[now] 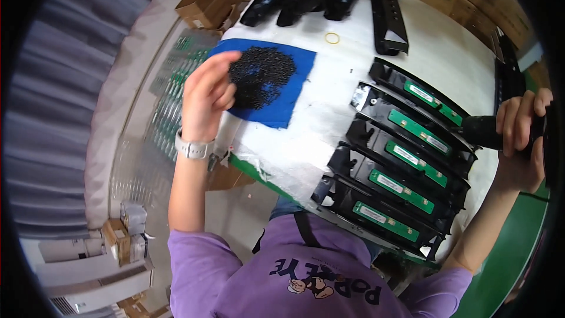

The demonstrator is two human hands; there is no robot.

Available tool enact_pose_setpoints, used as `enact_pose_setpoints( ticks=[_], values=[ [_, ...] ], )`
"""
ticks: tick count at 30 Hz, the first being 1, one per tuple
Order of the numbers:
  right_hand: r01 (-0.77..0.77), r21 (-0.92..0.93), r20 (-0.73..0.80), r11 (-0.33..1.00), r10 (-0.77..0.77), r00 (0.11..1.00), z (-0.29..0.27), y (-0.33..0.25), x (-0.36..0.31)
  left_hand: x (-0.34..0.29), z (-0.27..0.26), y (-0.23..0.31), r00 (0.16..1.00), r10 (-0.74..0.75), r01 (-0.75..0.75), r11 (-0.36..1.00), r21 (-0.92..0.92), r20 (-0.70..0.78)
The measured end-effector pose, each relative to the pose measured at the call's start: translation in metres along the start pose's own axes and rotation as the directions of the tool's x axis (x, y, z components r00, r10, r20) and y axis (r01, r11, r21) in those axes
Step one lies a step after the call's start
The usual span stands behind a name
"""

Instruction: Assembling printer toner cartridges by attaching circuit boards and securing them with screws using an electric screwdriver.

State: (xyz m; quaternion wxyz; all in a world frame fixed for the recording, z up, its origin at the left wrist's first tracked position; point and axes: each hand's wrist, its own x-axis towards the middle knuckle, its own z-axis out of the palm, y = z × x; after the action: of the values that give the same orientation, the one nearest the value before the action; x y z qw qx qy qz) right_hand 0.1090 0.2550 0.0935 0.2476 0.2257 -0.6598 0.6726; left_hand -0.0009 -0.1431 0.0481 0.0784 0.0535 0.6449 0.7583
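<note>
My left hand [207,94], with a pale watch on the wrist, hovers at the left edge of a pile of small black screws [268,69]. Its fingers are curled in; whatever they may hold is too small to make out. The pile lies on a blue cloth [297,91]. At the right, my right hand [521,126] wraps around a black power screwdriver [482,131], whose front end points left at the right end of the farthest housings. Several curved black housings [365,132] lie in a row, each carrying a green circuit board [394,182].
More black housings [388,15] lie along the far side of the white-covered table [329,70]. Near them is a yellow rubber band [332,38]. Clear trays with green boards [170,103] stand left of the table. Cardboard boxes [206,3] sit beyond.
</note>
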Motion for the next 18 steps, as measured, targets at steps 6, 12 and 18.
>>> enact_pose_setpoints(
  ticks=[6,12,18],
  values=[
    [-0.041,0.065,0.142,0.997,0.032,0.989,0.012,0.027,-0.002,-0.068,-0.049,-0.049,0.964,0.223,-0.073,0.744,0.664,-0.145],
    [-0.076,0.019,0.100,0.997,0.073,0.992,0.024,0.023,-0.006,-0.073,-0.020,-0.057,0.962,0.266,-0.160,0.390,0.907,0.055],
    [-0.037,0.154,0.024,0.987,0.033,0.999,0.043,0.005,-0.004,-0.030,0.039,-0.066,0.946,-0.142,0.316,0.600,-0.735,0.291]
  ],
)
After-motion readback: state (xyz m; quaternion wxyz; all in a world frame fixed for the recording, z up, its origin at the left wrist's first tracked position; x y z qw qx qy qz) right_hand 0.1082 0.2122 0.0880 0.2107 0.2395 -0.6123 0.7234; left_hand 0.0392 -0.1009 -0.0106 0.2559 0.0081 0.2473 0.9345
